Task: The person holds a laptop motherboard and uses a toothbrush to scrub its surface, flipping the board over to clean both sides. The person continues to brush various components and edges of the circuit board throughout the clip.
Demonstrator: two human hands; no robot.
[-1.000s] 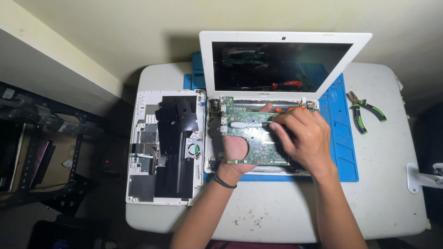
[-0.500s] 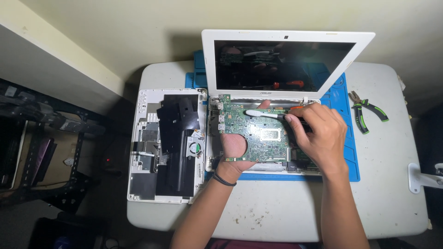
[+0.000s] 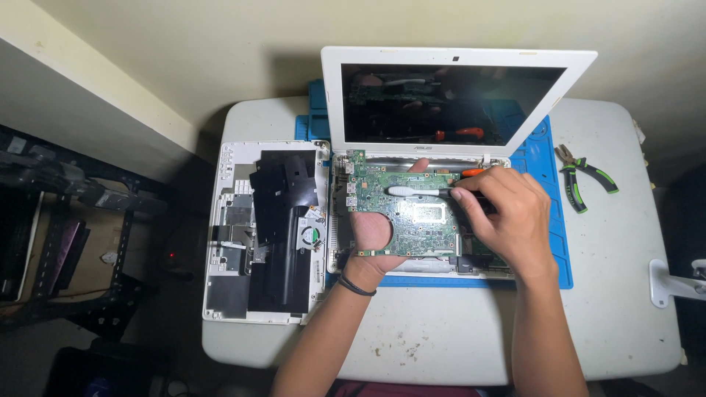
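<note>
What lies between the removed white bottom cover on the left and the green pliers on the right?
In the head view: the opened laptop, its green circuit board, both hands, on a blue mat.

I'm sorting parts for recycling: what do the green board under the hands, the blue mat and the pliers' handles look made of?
Green board: rigid circuit laminate, matte green, with metallic chips and solder points. Blue mat: probably silicone or rubber, a soft matte sheet with moulded ridges. Pliers: dark metal jaws, with green and black handles that look rubber or plastic coated. The left hand lies under the board; the right hand holds a white tool above it.

white table [image 3: 441,345] carries blue mat [image 3: 560,220], pliers [image 3: 581,176], white cover [image 3: 228,220].
</note>
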